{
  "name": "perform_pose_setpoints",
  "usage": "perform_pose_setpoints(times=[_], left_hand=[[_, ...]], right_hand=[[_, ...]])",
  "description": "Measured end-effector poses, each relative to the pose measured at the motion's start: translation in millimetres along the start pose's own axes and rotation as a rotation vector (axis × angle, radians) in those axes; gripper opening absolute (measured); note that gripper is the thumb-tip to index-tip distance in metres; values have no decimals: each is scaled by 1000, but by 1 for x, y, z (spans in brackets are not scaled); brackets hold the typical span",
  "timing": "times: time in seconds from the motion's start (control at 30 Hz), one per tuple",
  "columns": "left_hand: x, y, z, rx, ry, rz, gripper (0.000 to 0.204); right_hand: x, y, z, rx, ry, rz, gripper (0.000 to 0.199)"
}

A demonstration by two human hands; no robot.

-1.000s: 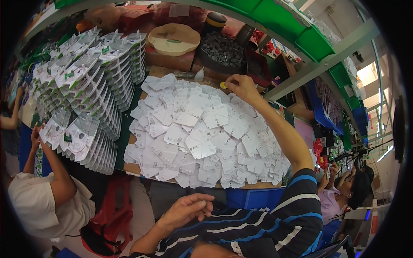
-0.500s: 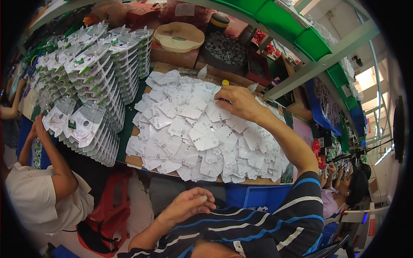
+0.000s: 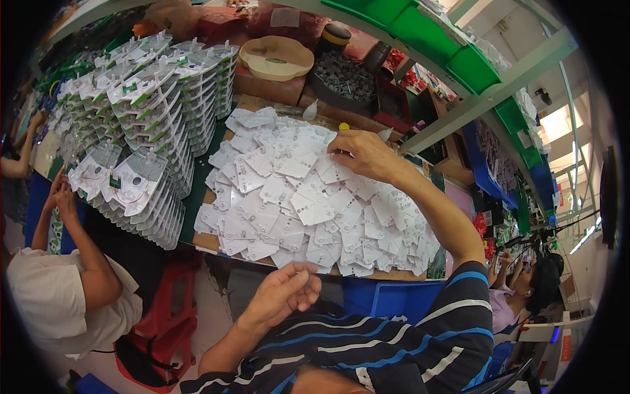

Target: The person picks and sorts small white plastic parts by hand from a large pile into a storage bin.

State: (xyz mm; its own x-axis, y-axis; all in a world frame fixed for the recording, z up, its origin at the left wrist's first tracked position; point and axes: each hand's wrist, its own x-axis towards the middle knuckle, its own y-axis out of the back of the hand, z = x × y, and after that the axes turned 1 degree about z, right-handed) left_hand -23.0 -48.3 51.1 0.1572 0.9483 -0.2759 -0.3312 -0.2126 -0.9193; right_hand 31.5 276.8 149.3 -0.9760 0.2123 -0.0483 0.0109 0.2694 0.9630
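Note:
A wide heap of flat white plastic plates (image 3: pixel 315 203), many with small clear bumps or holes, spreads over the table in front of me. At its far right edge my right hand (image 3: pixel 359 153) reaches in, fingers curled down and together among the plates. What lies under its fingertips is hidden. My left hand (image 3: pixel 287 294) is raised in front of the heap's near edge, close to my body. Its fingers are bent in and the thumb lies against them; anything pinched there is too small to make out.
Tall stacks of clear-and-white housings (image 3: pixel 141 98) stand at the left, beside a co-worker's arms (image 3: pixel 82 243). Behind the heap are a cream scalloped tray (image 3: pixel 275 58), a dark round tray (image 3: pixel 344 75) of small grey parts and a white nozzle-tipped bottle (image 3: pixel 310 110). A metal post (image 3: pixel 485 98) slants at right.
My left hand has risen toward the heap's near edge, and its fingers have curled in more. The right hand stays nearly in place. The view has shifted slightly.

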Motion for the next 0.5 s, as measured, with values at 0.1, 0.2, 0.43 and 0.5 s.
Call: perform_pose_setpoints(times=[0.1,0.2,0.43,0.5], left_hand=[[9,-11,11,25,-88,14,26],[19,-22,20,45,-130,18,27],[27,-31,26,31,-197,17,24],[28,-30,26,23,-191,16,24]], right_hand=[[-2,4,-5,-4,16,27,20],[-4,5,-7,-19,19,62,20],[-4,9,-10,-5,24,103,21],[-2,8,-13,-21,1,62,21]])
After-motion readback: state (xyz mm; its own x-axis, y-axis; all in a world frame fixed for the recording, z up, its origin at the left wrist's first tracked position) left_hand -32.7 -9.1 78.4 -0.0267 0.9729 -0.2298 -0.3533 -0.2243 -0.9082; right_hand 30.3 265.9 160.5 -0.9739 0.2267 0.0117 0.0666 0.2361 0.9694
